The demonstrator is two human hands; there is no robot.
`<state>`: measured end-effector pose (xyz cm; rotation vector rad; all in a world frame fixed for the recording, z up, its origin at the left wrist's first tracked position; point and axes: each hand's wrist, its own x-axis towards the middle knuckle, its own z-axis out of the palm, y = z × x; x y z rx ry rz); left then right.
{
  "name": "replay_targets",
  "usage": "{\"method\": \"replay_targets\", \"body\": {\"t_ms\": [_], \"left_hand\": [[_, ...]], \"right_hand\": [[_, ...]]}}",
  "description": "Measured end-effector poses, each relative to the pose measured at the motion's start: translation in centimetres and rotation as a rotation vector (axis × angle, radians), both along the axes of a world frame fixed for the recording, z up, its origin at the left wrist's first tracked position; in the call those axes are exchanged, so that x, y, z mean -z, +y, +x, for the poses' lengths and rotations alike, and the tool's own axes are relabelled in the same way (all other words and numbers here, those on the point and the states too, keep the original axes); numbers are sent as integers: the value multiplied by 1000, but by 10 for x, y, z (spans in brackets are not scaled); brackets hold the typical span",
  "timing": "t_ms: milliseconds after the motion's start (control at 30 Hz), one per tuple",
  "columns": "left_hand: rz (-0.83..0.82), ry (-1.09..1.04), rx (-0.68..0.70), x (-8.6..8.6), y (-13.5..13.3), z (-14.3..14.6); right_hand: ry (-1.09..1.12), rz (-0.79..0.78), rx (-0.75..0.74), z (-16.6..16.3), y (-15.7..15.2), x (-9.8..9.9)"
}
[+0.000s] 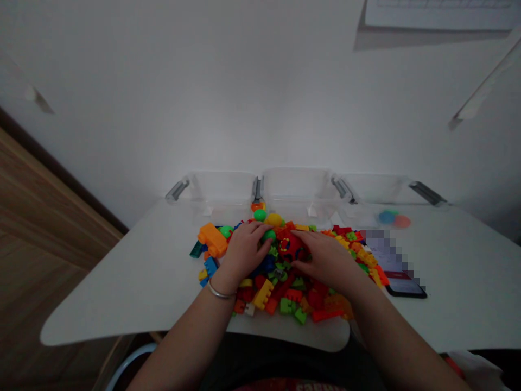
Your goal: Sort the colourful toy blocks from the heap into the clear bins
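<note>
A heap of bright plastic building blocks (264,294) and small balls lies in front of me. My left hand (246,247), with a bracelet at the wrist, has its thumb and fingers around a green ball (269,236) at the heap's middle. Just right of it, my right hand (325,256) curves thumb and fingers about a red ball with round holes (288,247). Between the hands sit a dark blue ball (267,264) and green pieces. A yellow ball (274,219) and another green ball (259,215) rest behind my left fingertips.
Three clear bins with grey latches stand along the wall: a left bin (222,187), a middle bin (299,184) and a right bin (374,190). Blue, green and orange balls (402,221) show through the right bin. A phone (407,290) lies right of the heap.
</note>
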<state>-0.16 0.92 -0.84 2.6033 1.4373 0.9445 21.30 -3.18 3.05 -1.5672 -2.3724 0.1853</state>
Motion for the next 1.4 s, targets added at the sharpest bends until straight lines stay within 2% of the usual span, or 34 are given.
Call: {"method": "replay_targets", "body": {"t_ms": [233,433,500,600,733,867,1100,1200,1300,1400], "left_hand": [[-2,-8,0,0,0,0],[15,4,4,0,1,0],[12,8,4,1,1,0],[11,16,5,1,1,-1],[23,19,3,2,2,-1],[34,16,6,1,2,-1],[43,21,16,3,2,-2],[36,13,13,3,2,-1],[35,10,11,2,1,-1],[43,17,15,1,1,-1]], "right_hand": [[25,-15,30,0,3,1],[267,1,-46,7,8,3],[375,102,-56,13,8,-1],[498,399,-50,26,6,-9],[540,789,91,49,8,-20],[516,1015,196,74,20,-24],[275,1046,372,116,50,-26],[180,957,467,132,62,-22],[69,874,526,137,64,-13],[22,854,559,130,57,-8]]}}
